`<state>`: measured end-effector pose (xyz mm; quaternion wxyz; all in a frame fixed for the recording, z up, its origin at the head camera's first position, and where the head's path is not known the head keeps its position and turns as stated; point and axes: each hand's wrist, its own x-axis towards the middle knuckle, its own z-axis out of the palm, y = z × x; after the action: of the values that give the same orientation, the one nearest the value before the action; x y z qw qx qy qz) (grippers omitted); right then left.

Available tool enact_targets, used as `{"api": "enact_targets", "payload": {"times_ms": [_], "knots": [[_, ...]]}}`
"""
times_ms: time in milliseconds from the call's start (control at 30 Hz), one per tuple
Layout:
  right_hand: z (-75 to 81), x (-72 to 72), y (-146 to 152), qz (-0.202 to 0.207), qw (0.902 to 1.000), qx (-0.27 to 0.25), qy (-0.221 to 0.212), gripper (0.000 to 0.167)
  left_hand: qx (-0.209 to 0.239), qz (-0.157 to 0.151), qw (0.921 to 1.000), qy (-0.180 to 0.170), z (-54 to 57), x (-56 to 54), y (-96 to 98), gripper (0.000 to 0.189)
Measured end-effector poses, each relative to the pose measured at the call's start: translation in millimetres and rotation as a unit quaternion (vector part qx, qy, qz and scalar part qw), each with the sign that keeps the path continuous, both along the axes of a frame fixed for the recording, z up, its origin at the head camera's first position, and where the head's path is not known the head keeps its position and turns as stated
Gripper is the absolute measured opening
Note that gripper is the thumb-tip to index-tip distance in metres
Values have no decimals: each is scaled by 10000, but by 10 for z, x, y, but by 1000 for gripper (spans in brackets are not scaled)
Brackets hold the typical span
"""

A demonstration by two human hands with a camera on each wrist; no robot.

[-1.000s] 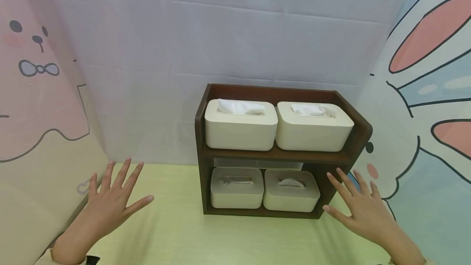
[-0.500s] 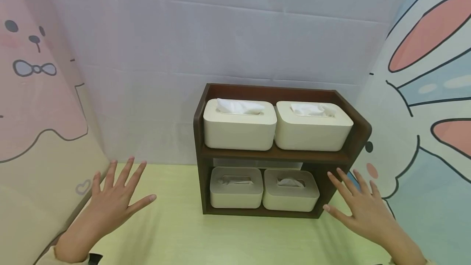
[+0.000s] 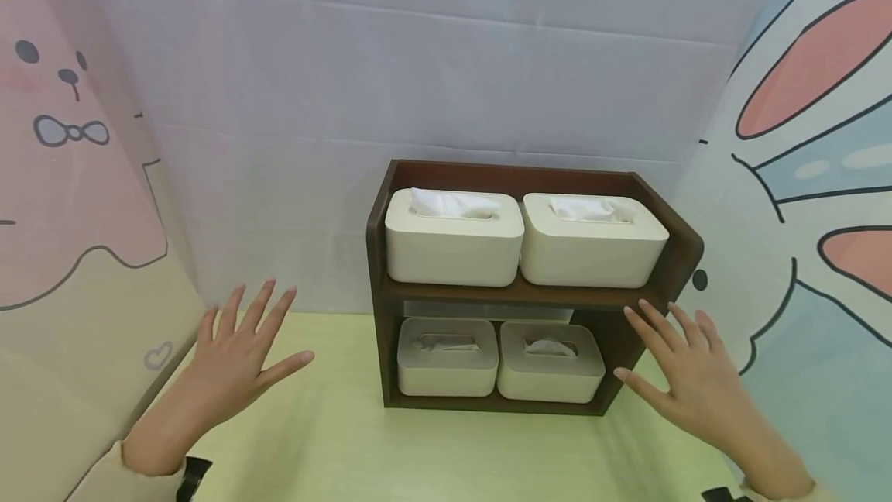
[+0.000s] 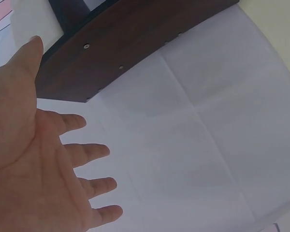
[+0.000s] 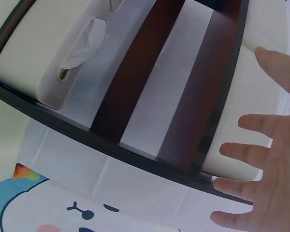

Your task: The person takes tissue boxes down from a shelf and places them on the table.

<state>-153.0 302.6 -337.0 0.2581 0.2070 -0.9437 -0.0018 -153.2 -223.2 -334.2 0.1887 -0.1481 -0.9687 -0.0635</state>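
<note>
A dark brown two-tier wooden shelf (image 3: 379, 324) holds cream tissue boxes with white tissue showing in their slots. On its upper tier stand a left box (image 3: 453, 258) and a right box (image 3: 592, 262); a lower left box (image 3: 446, 379) and a lower right box (image 3: 550, 386) sit beneath. My left hand (image 3: 237, 359) hovers left of the shelf, fingers spread, holding nothing. To the shelf's right, my right hand (image 3: 697, 386) is likewise spread and holds nothing; in the head view its fingertips overlap the side panel. The left wrist view shows the shelf's outer side panel (image 4: 121, 48) beyond the thumb.
The shelf stands on a pale yellow-green table (image 3: 446, 455). A creased white cloth (image 3: 446, 76) hangs behind. Cartoon-printed panels rise on both sides, a pink and cream left panel (image 3: 77, 192) and a blue and white right panel (image 3: 822, 409).
My left hand has shifted right and up, toward the shelf. My right hand has risen slightly. The shelf and boxes have not moved.
</note>
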Motion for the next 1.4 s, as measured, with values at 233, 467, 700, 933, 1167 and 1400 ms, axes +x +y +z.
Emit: {"api": "enact_targets", "payload": {"times_ms": [233,467,700,933,1167,1400], "knots": [[229,-65,-64,37,9988,79,485,75,-84,-244,9993,275,284,-128,156,84],[487,-165,-109,324,9931,-11,1130,69,-31,-389,9990,208,463,-232,311,82],[745,-306,-100,356,9920,-152,1202,56,102,-505,9983,271,602,-363,458,82],[889,-468,-52,48,9941,-284,1047,58,175,-706,9963,469,733,-509,586,77],[962,-629,23,-234,9947,-399,922,53,270,-725,9957,513,780,-680,728,73],[973,-726,101,-443,9946,-667,654,45,236,-772,9945,670,769,-808,802,67]]}}
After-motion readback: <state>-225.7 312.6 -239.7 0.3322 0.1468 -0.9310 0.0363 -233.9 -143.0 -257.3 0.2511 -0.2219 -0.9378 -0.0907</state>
